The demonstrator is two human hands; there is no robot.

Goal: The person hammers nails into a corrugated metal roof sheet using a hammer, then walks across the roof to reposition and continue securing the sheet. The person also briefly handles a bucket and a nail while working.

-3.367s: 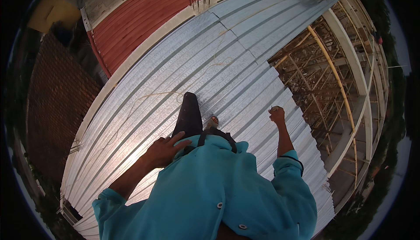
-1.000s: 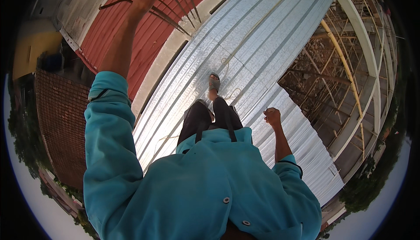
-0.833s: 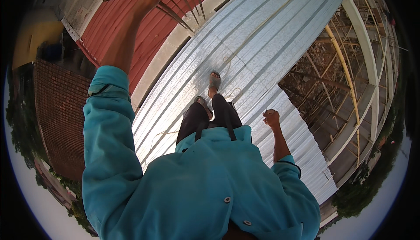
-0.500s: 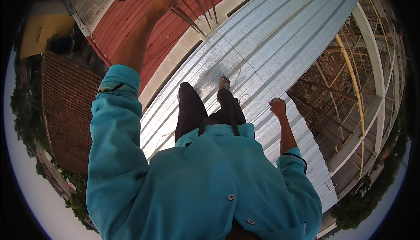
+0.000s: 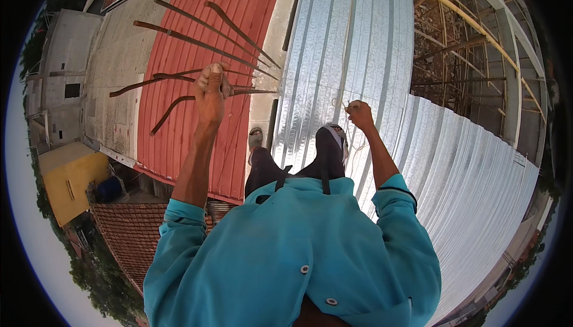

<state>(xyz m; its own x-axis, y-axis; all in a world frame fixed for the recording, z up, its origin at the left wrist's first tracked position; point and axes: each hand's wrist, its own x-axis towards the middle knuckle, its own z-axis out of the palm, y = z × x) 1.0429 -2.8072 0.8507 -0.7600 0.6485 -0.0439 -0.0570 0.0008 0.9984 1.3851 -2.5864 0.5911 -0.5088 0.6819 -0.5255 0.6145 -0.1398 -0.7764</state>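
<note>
My left hand is closed at one of several rusty steel bars, seemingly wrapped around it. These bars jut out of the concrete ledge and lean left over a red metal roof. Some of them are bent. On the right, my right hand is closed above the silvery corrugated metal roofing. A thin pale string loops beside its fingertips and hangs below, and the fingers look pinched on it.
My left sandal is on the concrete ledge, my right sandal on the metal sheets. Right of the sheets' edge, the roof opens onto bamboo scaffolding and beams. A tiled roof and yellow wall lie lower left.
My body and view have turned left, toward the steel bars. One foot now stands on the ledge. My left hand stays at the bars, and my right hand has come nearer the ledge.
</note>
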